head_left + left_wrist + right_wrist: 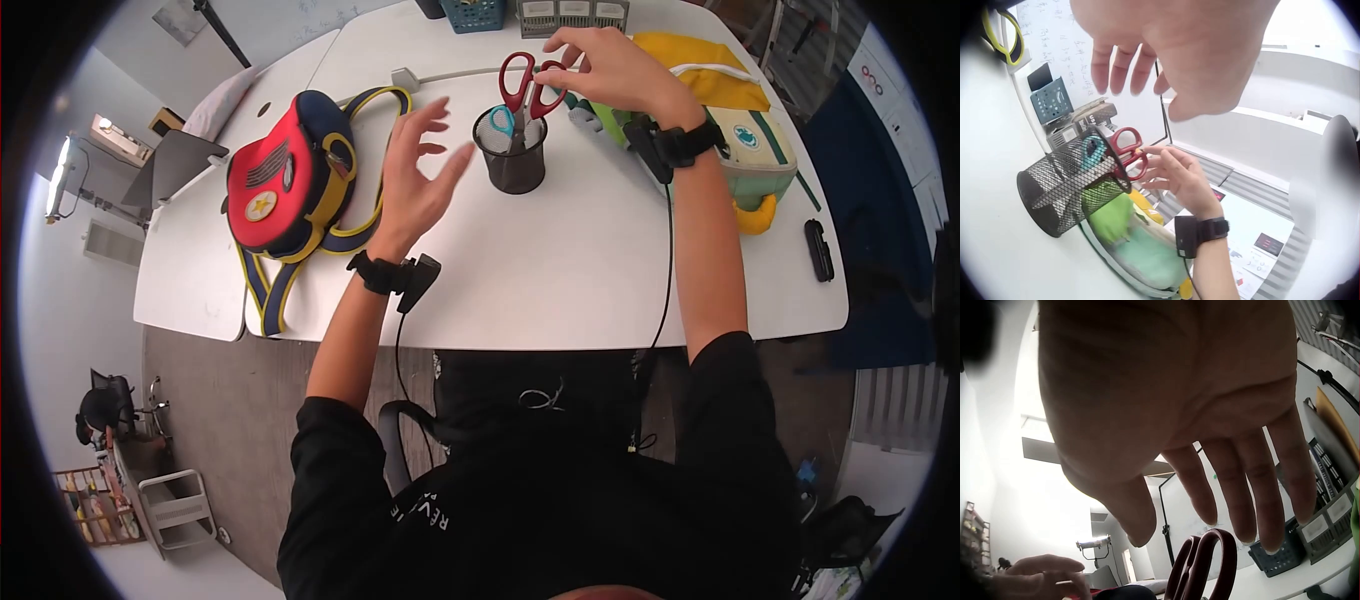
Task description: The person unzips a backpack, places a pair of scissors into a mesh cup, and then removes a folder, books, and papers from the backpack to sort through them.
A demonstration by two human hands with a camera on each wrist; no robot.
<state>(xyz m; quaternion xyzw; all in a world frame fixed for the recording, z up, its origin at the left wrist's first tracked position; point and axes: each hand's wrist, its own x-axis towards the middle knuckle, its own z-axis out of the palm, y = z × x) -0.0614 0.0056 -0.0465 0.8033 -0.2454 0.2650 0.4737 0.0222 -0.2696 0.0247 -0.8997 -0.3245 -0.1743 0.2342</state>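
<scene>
Underfoot: grey-brown floor [250, 400], showing beyond the front edge of the furniture.
Work surface: broad white table [560, 270] with rounded corners, spanning the head view.
Table, left: red-and-navy backpack [290, 190] with yellow-edged straps and a round star badge, lying on its back, straps spread toward the middle.
Table, right: green, cream and yellow fabric bag [745, 150], partly behind the right forearm.
Back edge: grey slotted desk organiser [572, 14]; just beside it, blue perforated plastic basket [473, 14]. Both cut off by the head view, both seen again from the wrists.
Right grip: bare right hand [625, 75], black camera strapped at the wrist; fingers apart and slightly bent, clamped on nothing. Thumb and fingertips right by the scissor handles; contact cannot be told.
Left grip: bare left hand [420, 175], likewise strapped; thumb well apart from fingers, palm holding nothing. Position: between backpack and pen holder, not touching either.
Holder: round black wire-mesh pen cup [517, 170], upright near the table's middle, between the two hands.
Scissors: red-handled metal scissors [515, 102], standing in the cup, blades down, visible through the mesh; both finger loops above the rim.
Right edge: small black oblong case [819, 250], lying near the table's border.
Also in cup: light-blue looped handle [511, 122], at the rim, beside the scissors.
</scene>
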